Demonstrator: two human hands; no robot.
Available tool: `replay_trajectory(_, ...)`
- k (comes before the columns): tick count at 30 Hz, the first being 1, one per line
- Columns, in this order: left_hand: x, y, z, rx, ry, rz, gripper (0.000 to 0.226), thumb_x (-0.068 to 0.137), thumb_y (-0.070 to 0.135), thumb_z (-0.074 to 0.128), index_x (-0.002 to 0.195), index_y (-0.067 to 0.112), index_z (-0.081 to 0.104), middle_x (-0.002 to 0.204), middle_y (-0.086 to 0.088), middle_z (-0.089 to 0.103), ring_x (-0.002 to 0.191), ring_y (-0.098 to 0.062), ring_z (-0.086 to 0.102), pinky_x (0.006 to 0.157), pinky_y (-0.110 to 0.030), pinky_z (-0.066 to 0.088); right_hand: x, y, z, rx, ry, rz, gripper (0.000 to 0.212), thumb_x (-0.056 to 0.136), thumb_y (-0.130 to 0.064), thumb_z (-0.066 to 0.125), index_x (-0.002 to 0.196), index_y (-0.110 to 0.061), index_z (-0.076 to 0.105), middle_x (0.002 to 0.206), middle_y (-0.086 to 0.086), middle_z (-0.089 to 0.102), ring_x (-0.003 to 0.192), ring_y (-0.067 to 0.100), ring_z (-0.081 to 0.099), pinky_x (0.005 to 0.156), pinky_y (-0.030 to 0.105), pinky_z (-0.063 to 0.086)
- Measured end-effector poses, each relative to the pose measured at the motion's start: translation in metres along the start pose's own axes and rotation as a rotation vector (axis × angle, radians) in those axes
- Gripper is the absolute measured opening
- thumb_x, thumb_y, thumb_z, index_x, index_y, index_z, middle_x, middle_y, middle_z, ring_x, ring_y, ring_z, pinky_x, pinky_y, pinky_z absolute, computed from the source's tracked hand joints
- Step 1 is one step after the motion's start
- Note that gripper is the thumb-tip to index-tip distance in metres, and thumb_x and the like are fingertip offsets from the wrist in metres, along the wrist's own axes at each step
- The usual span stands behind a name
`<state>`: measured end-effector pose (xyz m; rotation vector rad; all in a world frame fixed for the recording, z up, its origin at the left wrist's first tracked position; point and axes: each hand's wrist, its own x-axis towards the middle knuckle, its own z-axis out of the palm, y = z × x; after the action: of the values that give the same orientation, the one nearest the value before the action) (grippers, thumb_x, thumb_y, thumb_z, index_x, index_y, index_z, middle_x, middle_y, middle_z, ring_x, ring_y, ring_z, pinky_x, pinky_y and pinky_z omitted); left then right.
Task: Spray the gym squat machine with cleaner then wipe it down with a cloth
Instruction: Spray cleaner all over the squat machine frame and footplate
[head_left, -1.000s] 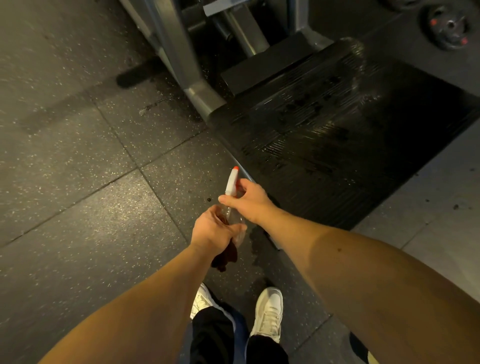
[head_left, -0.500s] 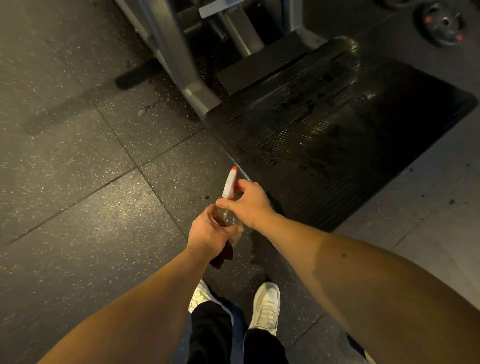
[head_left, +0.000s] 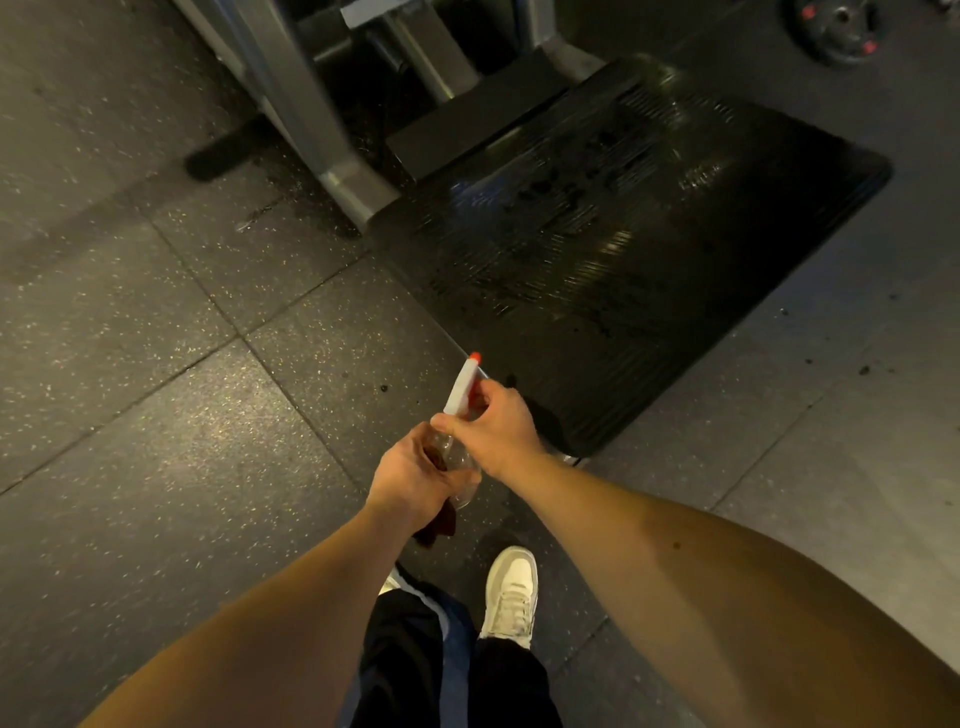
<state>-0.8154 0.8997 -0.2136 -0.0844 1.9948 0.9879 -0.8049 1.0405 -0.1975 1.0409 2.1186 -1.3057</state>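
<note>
Left hand grips the spray bottle low, right hand high.

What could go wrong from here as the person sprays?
1. The orange nozzle of the spray bottle sits over the near edge of the black footplate, so mist may land on the floor instead.
2. The footplate glistens wet; the white shoe close by could slip if it steps on.
3. The left hand holds both bottle and dark cloth while the right hand grips the head, so the cloth may drop.
</note>
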Motion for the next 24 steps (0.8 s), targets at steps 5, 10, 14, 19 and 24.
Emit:
replay_trajectory(5,-0.008,-0.006,0.009,0.07,-0.047,0.012,0.068,0.068,0.03,0.092,0.129,0.032,0.061,0.102,0.014,0.07,0.09,-0.003,0.068,0.076,-0.02,0.055,-0.011,0.024,-0.004,-0.044,0.045,0.074,0.078,0.074,-0.056,0.086,0.14,-0.036,0.051,0.134,-0.001,0.051,0.12,0.023,0.059,0.094,0.046,0.058)
replay_trajectory(10,-0.014,-0.011,0.027,0.132,-0.092,0.018,0.064,0.066,0.038,0.091,0.12,0.038,0.059,0.099,0.013,0.07,0.092,-0.008,0.069,0.081,-0.028,0.058,-0.025,0.043,-0.005,0.033,0.072,0.11,0.075,0.074,-0.055,0.087,0.138,-0.032,0.055,0.137,-0.001,0.058,0.119,0.022,0.064,0.093,0.039,0.059)
replay_trajectory(14,-0.021,-0.017,0.035,0.209,-0.107,0.019,0.069,0.067,0.036,0.091,0.129,0.036,0.06,0.084,0.014,0.065,0.077,-0.007,0.063,0.065,-0.021,0.046,-0.036,0.059,-0.008,0.109,0.061,0.154,0.078,0.075,-0.05,0.088,0.141,-0.029,0.052,0.14,0.0,0.052,0.123,0.024,0.061,0.089,0.037,0.057)
replay_trajectory(19,-0.029,-0.014,0.04,0.336,-0.14,0.042,0.073,0.068,0.043,0.089,0.134,0.039,0.057,0.097,0.012,0.069,0.088,-0.006,0.066,0.069,-0.019,0.046,-0.05,0.072,-0.006,0.164,0.088,0.183,0.065,0.077,-0.046,0.087,0.133,-0.028,0.06,0.131,-0.002,0.064,0.119,0.019,0.065,0.084,0.03,0.055)
replay_trajectory(24,-0.036,-0.014,0.044,0.401,-0.15,0.05,0.076,0.069,0.043,0.089,0.137,0.039,0.054,0.105,0.014,0.068,0.096,-0.008,0.065,0.082,-0.026,0.053,-0.057,0.077,-0.007,0.172,0.081,0.196,0.069,0.073,-0.05,0.089,0.132,-0.033,0.056,0.134,-0.005,0.055,0.121,0.019,0.06,0.084,0.032,0.055)
